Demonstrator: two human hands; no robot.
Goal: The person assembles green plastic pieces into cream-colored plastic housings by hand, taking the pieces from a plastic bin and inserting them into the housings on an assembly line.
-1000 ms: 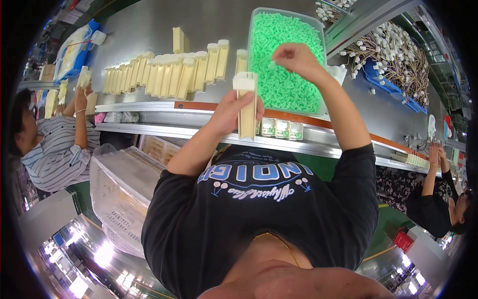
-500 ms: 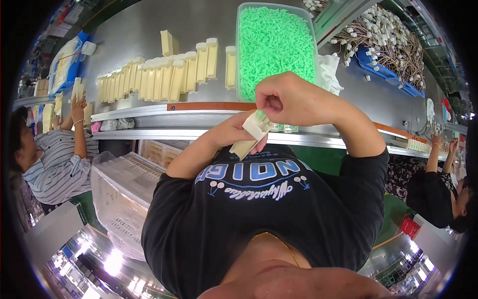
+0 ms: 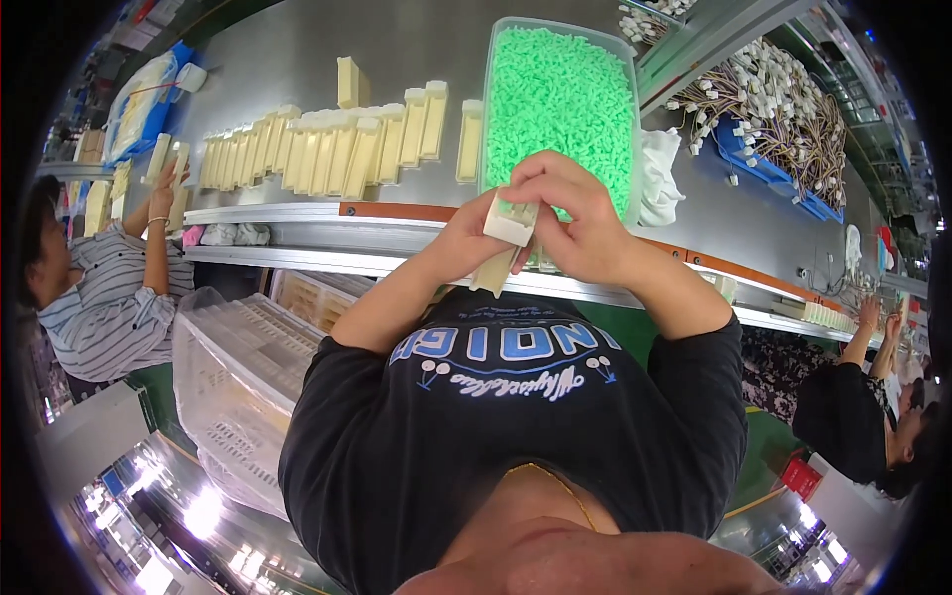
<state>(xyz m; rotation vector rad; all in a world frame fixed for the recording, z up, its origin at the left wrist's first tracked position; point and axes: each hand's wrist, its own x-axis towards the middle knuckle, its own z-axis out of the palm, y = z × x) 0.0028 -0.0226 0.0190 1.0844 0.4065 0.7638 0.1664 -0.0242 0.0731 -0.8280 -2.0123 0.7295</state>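
My left hand (image 3: 464,243) is wrapped round a long, hollow cream plastic housing (image 3: 510,226), tilted with its block-shaped end up, in front of my chest. A bit of green shows in that end, next to my fingertips. My right hand (image 3: 577,218) is closed against the same end, its bent index finger over the top and its thumb at the side. Part of the housing is hidden by my fingers. Just beyond my right hand stands a clear plastic bin (image 3: 486,74) heaped with small green plastic pieces (image 3: 562,109).
Several cream housings (image 3: 327,149) stand in a row on the metal table (image 3: 263,64). A white cloth (image 3: 659,178) lies right of the bin, near blue trays of wired connectors (image 3: 783,99). Co-workers sit at left (image 3: 109,268) and right (image 3: 858,397). A plastic-wrapped crate (image 3: 233,382) stands left of me.
My right hand has come down and closed in on the housing's end, its elbow lowered. The housing has turned more upright in my left hand. The whole view has shifted slightly.
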